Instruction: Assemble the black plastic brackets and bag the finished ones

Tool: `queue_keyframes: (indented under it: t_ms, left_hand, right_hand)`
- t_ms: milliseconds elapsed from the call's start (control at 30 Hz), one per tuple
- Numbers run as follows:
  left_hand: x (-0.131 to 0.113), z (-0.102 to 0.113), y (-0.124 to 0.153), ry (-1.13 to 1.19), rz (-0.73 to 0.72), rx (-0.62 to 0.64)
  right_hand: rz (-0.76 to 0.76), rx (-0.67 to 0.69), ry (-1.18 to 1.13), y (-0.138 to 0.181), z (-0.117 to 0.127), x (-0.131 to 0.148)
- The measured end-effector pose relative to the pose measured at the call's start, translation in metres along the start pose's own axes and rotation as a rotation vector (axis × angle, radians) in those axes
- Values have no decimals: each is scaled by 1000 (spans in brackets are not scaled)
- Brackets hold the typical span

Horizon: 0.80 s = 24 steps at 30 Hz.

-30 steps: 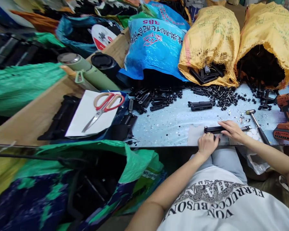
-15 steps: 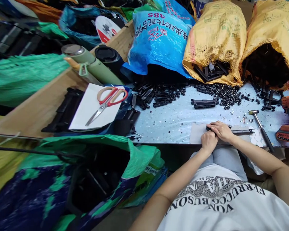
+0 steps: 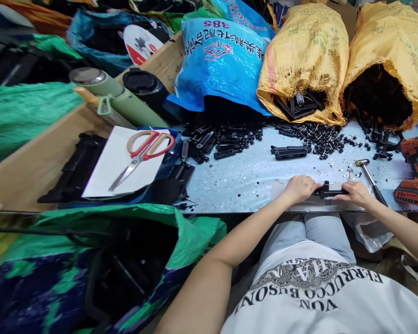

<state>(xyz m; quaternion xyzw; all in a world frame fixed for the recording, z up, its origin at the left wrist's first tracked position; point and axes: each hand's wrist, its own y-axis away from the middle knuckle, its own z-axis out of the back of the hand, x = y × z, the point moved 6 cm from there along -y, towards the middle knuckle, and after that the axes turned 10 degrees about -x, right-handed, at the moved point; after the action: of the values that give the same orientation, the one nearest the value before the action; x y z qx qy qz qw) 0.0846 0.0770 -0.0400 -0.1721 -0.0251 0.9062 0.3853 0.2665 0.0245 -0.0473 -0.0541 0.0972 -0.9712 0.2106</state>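
A long black plastic bar (image 3: 329,191) lies along the near edge of the pale blue table (image 3: 251,178), on a grey pad. My left hand (image 3: 299,189) is closed on the bar's left end. My right hand (image 3: 357,193) grips its right end. Both hands sit just above my lap. A second black bar assembly (image 3: 290,151) rests farther back on the table, beside a heap of small black pins (image 3: 325,138).
A hammer (image 3: 369,178) and an orange cordless drill (image 3: 414,171) lie at the right. Two yellow sacks (image 3: 306,55) and a blue sack (image 3: 223,58) spill black parts at the back. Scissors (image 3: 142,150) rest on white paper at left. An open green bag (image 3: 132,250) stands below.
My hands have moved apart along the black bar: the left now holds its left end, and the right has shifted to its right end.
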Motion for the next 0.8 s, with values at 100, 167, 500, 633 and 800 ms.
queue_keyframes:
  t_ms: [100, 167, 500, 633, 800]
  left_hand:
    - [8, 8, -1, 9, 66, 2]
    - [12, 9, 2, -13, 129, -22]
    - [10, 12, 13, -130, 310, -54]
    - [5, 19, 16, -126, 322, -37]
    - [6, 16, 19, -100, 385, -6]
  right_hand:
    - [79, 34, -69, -9, 13, 11]
    - [98, 60, -33, -14, 21, 19]
    - [141, 55, 184, -51, 28, 67]
    - [323, 82, 143, -61, 23, 77]
    - [417, 107, 57, -62, 24, 73]
